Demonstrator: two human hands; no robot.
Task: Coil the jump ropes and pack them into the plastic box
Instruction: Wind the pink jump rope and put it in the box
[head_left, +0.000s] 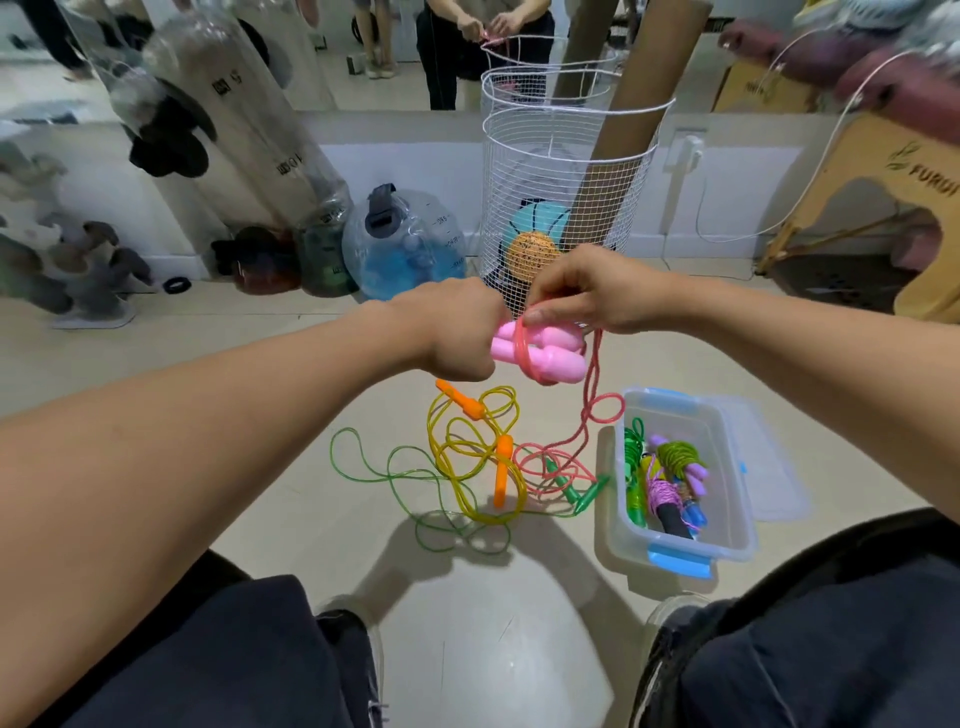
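My left hand (457, 332) grips the two pink handles (550, 356) of a jump rope held side by side. My right hand (587, 299) pinches the pink-red cord (519, 345) where it loops round the handles. The rest of that cord (589, 410) hangs down to the floor. On the floor lie a yellow rope with orange handles (470, 447) and a green rope with green handles (571, 488), tangled together. A clear plastic box (727, 467) with blue clips stands at the right, holding several coiled ropes (670, 478).
The box lid (774, 467) lies beside the box on its right. A white wire basket (561, 187) with balls and cardboard tubes stands behind my hands. A water jug (405, 244) and clear bags line the wall at the left. A wooden stool (893, 208) is far right.
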